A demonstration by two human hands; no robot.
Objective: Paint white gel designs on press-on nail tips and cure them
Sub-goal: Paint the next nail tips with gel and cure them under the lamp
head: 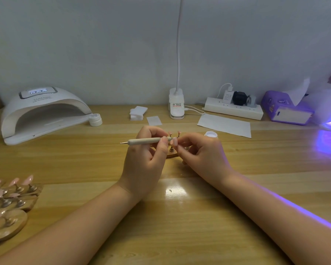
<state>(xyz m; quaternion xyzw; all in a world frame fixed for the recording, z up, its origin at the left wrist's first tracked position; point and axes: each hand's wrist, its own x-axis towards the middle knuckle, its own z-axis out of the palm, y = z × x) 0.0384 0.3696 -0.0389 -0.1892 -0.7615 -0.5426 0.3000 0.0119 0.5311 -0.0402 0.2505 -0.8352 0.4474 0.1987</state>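
Left hand [147,159]: fingers curled round a slim beige dotting pen [147,140], metal tip pointing left.
Right hand [201,152]: fingertips pinch the pen's other end, at a pale pink nail tip [174,141].
Nail tip: on a small wooden stand [171,154], mid-table between both hands.
Behind: open white gel jar [211,134], just right.
Far left: white arched curing lamp [40,113].

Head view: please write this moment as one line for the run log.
left hand: holds dotting pen | right hand: pinches nail tip | wooden stand: on table, beneath hands | phase: painting
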